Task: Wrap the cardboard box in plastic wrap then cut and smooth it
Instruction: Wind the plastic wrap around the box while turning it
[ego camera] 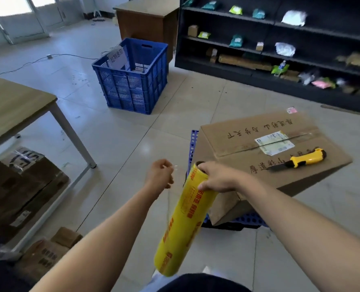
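I am holding the roll of plastic wrap (183,220) tilted before me, my right grip (217,178) curling around its far end. Just to the left, my left grip (161,175) is pinching a thin clear film edge (175,167). Farther right, the cardboard box (238,129) is sitting on a blue perforated base (194,144), carrying a yellow knife (307,160).

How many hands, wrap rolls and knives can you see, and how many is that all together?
Hands: 2, the left hand and the right hand
Wrap rolls: 1, the yellow wrap roll gripped by the right hand
Knives: 1, the yellow knife lying on the cardboard box
Total: 4
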The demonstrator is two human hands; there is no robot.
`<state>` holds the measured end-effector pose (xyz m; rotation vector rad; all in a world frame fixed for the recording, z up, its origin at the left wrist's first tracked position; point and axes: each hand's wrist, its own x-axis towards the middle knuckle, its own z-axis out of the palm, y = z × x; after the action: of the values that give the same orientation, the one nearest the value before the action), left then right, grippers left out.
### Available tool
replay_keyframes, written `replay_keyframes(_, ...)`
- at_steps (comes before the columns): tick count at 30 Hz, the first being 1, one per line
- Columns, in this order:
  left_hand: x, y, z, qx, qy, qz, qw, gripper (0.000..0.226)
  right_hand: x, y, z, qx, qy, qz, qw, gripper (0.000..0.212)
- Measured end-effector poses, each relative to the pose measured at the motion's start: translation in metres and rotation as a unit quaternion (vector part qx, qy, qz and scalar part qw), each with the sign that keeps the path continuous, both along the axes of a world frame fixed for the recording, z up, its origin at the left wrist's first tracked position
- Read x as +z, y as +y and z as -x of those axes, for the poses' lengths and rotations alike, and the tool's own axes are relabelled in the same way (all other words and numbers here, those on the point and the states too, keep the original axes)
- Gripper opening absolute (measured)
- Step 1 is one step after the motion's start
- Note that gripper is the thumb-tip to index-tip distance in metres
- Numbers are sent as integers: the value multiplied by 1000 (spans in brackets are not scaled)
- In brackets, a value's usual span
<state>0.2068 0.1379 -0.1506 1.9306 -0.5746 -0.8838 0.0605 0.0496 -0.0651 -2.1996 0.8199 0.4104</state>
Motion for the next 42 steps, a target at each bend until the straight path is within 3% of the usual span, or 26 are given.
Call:
replay_keyframes(3, -3, -6, -11, 50, 164, 2, 985, 16, -8, 12, 9, -24, 37, 4, 999, 25)
replay_keyframes(8, -2, -19, 4, -116, 170, 0, 979, 13, -15, 25, 34, -120, 65, -35, 990, 31)
replay_keyframes(11, -9, -27, 13, -163, 184, -5, 969, 12, -16, 31, 47, -158, 77, -40, 984, 32)
replay_keyframes(18, -34, -59, 19, -110, 216, -61, 968, 12, -21, 39, 59, -172, 129, -30, 976, 12)
replay_keyframes(24, -37, -81, 37, -115, 236, -72, 962, 7, -19, 46, 66, -193, 156, -19, 969, 16)
replay_keyframes(29, -28, -92, 46, -77, 346, -77, 932, 8, -22, 43, 57, -188, 185, -3, 965, 20)
replay_keyframes(33, -30, -98, 52, -69, 386, -70, 917, 17, -24, 38, 48, -165, 206, 14, 964, 25)
replay_keyframes(42, -46, -101, 61, -37, 441, -56, 895, 16, -45, 39, 34, -169, 186, 44, 967, 40)
